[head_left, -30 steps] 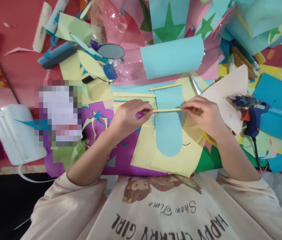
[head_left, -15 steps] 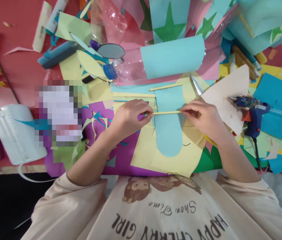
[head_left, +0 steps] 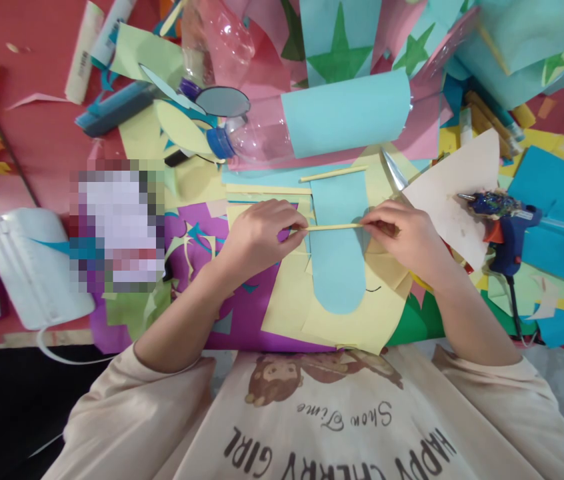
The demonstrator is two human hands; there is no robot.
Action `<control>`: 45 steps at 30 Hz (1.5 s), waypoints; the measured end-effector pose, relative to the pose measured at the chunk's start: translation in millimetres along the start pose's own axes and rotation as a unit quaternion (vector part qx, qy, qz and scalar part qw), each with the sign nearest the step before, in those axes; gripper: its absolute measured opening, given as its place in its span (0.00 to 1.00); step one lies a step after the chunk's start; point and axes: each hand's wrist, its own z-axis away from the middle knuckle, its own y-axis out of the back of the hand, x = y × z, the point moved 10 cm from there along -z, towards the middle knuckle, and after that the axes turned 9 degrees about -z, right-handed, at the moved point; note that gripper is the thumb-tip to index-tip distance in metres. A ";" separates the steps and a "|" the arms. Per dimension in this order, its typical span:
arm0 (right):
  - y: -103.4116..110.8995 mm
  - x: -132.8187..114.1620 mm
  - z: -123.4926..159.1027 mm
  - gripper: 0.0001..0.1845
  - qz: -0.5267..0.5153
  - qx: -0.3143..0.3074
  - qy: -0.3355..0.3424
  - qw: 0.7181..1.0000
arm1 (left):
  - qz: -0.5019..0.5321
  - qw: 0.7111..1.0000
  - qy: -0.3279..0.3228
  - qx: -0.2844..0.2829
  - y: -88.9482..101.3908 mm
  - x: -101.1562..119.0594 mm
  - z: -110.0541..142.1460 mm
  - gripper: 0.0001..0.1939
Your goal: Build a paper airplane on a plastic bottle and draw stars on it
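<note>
A thin pale yellow strip [head_left: 335, 227] lies crosswise over a light blue, tongue-shaped paper piece [head_left: 338, 267]. My left hand [head_left: 259, 233] pinches the strip's left end and my right hand [head_left: 402, 233] pinches its right end; both are closed on it. A second yellow strip [head_left: 332, 174] sits across the top of the blue piece. Yellow paper sheets [head_left: 357, 320] lie under the blue piece.
A blue hot glue gun [head_left: 505, 227] rests at the right, on a cream paper [head_left: 455, 180]. A clear plastic bottle wrapped in light blue paper [head_left: 312, 123] lies behind. A white box [head_left: 32, 267] is at left. Coloured paper scraps cover the red table [head_left: 37, 140].
The strip and both hands have shifted slightly down the blue piece, toward me. Nothing else has moved.
</note>
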 end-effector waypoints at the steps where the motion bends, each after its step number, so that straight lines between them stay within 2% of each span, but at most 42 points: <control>1: -0.3 0.1 0.0 0.06 0.001 -0.001 0.002 1.000 | 0.000 1.000 -0.004 0.003 0.4 0.7 0.2 0.06; 19: -4.0 -2.3 1.2 0.07 0.009 -0.015 0.023 1.000 | -0.025 0.999 -0.030 -0.001 -1.0 4.9 2.6 0.08; 25: -3.8 -1.3 1.1 0.07 0.014 -0.014 0.020 1.000 | -0.047 0.997 -0.053 -0.014 0.1 9.2 2.7 0.08; 33: -4.5 -3.5 0.9 0.07 0.016 -0.018 0.018 1.000 | -0.072 0.992 -0.099 0.011 7.0 19.4 4.0 0.09; 45: -2.0 2.7 1.3 0.07 -0.014 -0.003 -0.009 1.000 | -0.071 0.994 -0.084 -0.003 3.4 15.2 4.2 0.09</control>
